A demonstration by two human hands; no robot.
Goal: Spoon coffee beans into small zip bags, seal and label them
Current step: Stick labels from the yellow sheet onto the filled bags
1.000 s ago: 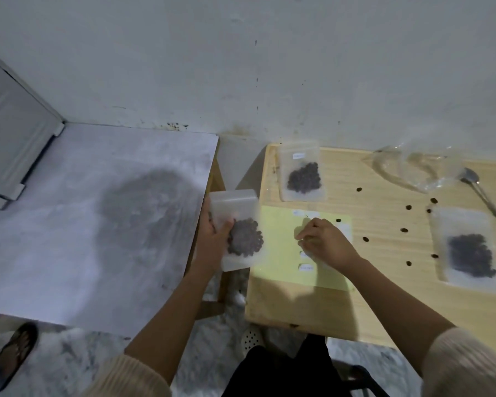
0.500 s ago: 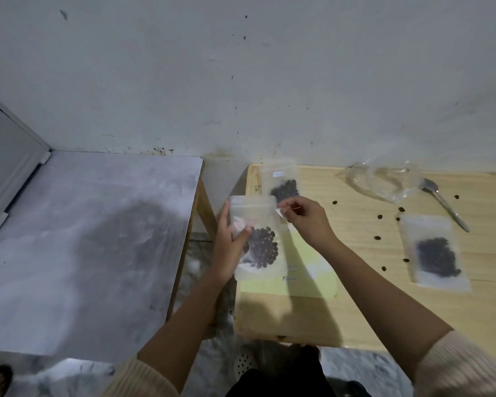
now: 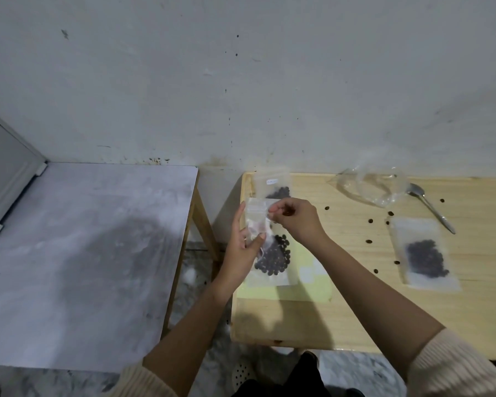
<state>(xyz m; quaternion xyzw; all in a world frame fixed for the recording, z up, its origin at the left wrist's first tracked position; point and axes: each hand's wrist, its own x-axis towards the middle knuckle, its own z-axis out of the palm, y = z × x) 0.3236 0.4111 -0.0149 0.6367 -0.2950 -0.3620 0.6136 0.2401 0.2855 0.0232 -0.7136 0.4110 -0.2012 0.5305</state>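
Note:
My left hand (image 3: 242,247) holds a small clear zip bag (image 3: 269,250) upright over the left edge of the wooden table (image 3: 355,305), dark coffee beans sitting in its lower half. At the bag's top edge my right hand (image 3: 294,220) pinches a small white label (image 3: 269,212) between thumb and fingers. Under the bag lies a pale yellow label sheet (image 3: 307,285). A labelled bag of beans (image 3: 272,186) lies at the table's far left corner, partly hidden by my right hand. Another filled bag (image 3: 424,255) lies flat on the right.
A crumpled empty clear plastic bag (image 3: 370,186) and a metal spoon (image 3: 430,206) lie at the back of the wooden table, with several loose beans (image 3: 370,221) scattered between them. A grey-topped table (image 3: 83,253) stands to the left, with a gap of floor between.
My right hand lifted off the label sheet with a small label and came up to the top of the bag in my left hand. The camera tilted, shifting the whole scene.

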